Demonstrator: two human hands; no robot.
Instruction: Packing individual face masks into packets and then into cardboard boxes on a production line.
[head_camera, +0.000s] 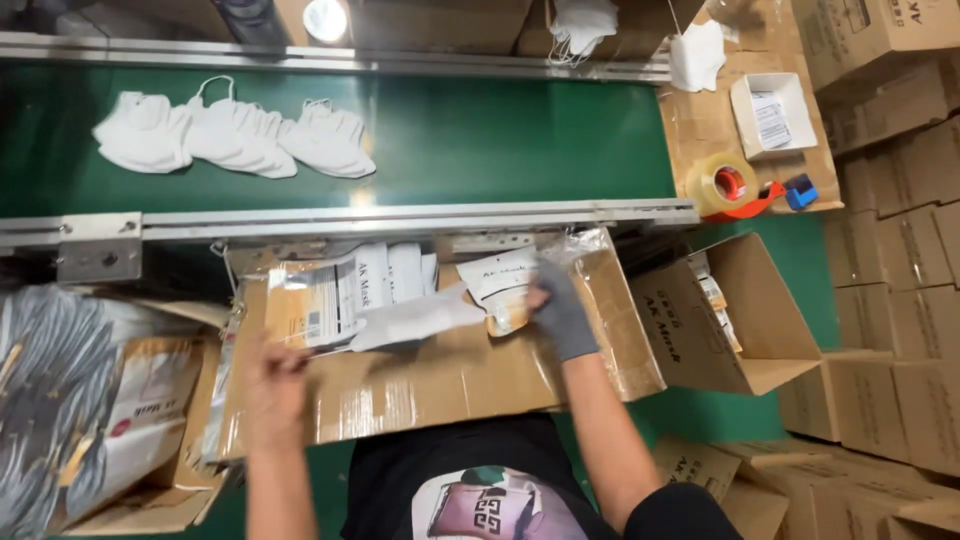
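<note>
My right hand, in a grey glove, grips a flat printed pouch on the cardboard work surface. A folded white mask lies just left of that pouch, its end reaching toward the pouch's opening. My left hand is bare and blurred, with fingers curled, over the left part of the cardboard, below a stack of printed pouches. I cannot tell whether it holds anything.
A green conveyor belt runs across the top with three white masks on it. Right of it stand a tape dispenser and a small white box. An open carton sits at right, stacked cartons beyond. A plastic-lined box stands left.
</note>
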